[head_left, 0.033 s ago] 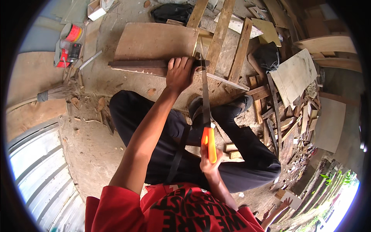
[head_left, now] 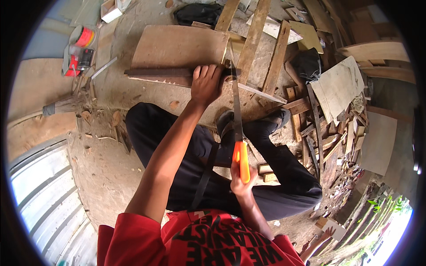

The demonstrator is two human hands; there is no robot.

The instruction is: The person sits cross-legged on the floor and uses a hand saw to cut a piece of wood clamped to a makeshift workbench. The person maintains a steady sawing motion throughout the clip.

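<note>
My right hand (head_left: 242, 182) is closed around the orange handle of a handsaw (head_left: 237, 111). Its long blade points away from me and crosses a dark wooden strip (head_left: 159, 72) near the strip's right end. My left hand (head_left: 207, 84) grips that strip just left of the blade, fingers over its far edge. Beneath and beyond the strip lies a brown plywood sheet (head_left: 182, 44), its near edge splintered. How deep the blade sits in the wood is too small to tell.
Long wooden planks (head_left: 254, 42) lean beyond the saw tip. Scrap wood (head_left: 330, 142) is heaped at the right, beside a pale board (head_left: 339, 86). Cans (head_left: 84, 37) stand at the far left. Another person's hand (head_left: 329, 231) shows at lower right.
The saw and my right hand have slid slightly away from me, toward the strip. My left hand stays in place on the strip.
</note>
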